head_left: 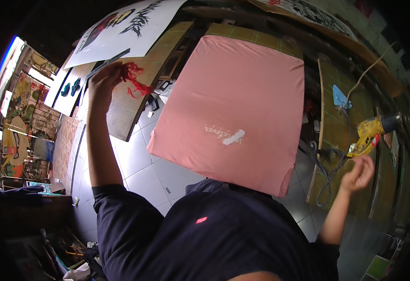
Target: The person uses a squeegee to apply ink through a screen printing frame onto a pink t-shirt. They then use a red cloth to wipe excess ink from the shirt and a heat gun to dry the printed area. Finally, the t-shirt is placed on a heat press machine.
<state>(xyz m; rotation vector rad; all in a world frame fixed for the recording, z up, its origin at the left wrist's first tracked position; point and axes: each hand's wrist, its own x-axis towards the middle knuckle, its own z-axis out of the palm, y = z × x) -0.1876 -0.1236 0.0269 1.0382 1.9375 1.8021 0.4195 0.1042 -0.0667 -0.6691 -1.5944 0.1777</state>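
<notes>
A pink fabric (228, 93) is stretched over a board in the middle, with small white script and a white patch (233, 136) low on it. My left hand (106, 82) is at the upper left, fingers closed on tangled red threads (134, 79), beside a dark narrow strip (97, 68) whose contact with it is unclear. My right hand (357, 175) is right of the pink board, fingertips curled on the lower end of a yellow heat gun (369, 131). Dark cords (324, 187) hang below the gun.
Printed white sheets (116, 33) lie at top left and top right. Wooden boards (144, 93) flank the pink one, the right board (329, 84) bearing a blue scrap (341, 96). Tiled floor (158, 182) shows below. A graffitied doorway (22, 122) and cluttered shelf (50, 225) stand left.
</notes>
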